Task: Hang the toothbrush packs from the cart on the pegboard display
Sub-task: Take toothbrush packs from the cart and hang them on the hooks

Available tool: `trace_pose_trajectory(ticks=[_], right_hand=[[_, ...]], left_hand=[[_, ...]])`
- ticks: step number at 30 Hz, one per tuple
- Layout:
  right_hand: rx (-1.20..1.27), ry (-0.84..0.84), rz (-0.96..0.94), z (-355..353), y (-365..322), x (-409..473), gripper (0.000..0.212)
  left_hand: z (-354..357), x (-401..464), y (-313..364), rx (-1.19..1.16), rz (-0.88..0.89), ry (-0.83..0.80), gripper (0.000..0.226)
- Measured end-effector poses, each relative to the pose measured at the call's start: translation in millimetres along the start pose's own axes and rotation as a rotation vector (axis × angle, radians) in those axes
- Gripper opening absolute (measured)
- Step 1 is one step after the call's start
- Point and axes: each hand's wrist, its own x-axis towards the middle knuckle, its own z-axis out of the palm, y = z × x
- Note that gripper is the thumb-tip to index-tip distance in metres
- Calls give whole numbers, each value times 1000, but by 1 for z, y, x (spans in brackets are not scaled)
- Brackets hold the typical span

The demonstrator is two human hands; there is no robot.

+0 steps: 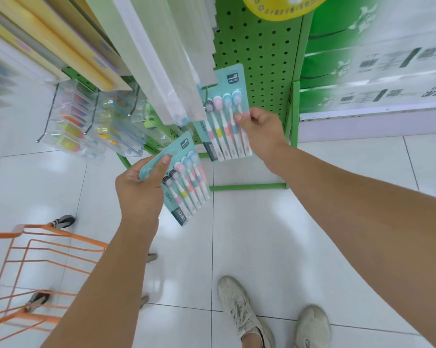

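Two teal toothbrush packs are in my hands in front of the green pegboard (259, 59). My right hand (259, 131) pinches the right edge of the upper pack (224, 116), whose top sits against the board by a metal hook; whether it hangs on the hook is hidden. My left hand (141, 189) grips the second pack (186, 182) by its top left corner, lower and left of the first, tilted and apart from the board. The orange wire cart (36, 267) stands at the lower left.
Long white and yellow packs (161, 59) hang from pegs above and left of the board. Clear boxes (86, 124) with coloured items sit on a wire rack to the left. The green stand's base bar (247, 187) crosses the white tiled floor. My shoes (239, 312) are below.
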Motion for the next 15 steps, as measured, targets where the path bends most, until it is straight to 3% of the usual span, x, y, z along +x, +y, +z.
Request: trace_pose_trajectory(ticks=[4,8,10,13,15], right_hand=[[-91,-2,49,2,-10,19,34],[-201,43,167,-9,-16,17,60],[-143,23,218,-22,-14,-6,55],[18,-278,219,-51,-4,-52,28],[2,-520,167,-64,2,-78,31]], left_hand=[[5,-7,-3,1,-30,-105,8],[16,-14,-7,59,-55,-285,13],[23,-19,-7,60,-66,-365,18],[35,-21,-4,-39,-102,-355,36],[42,-20,1,-144,-126,-339,48]])
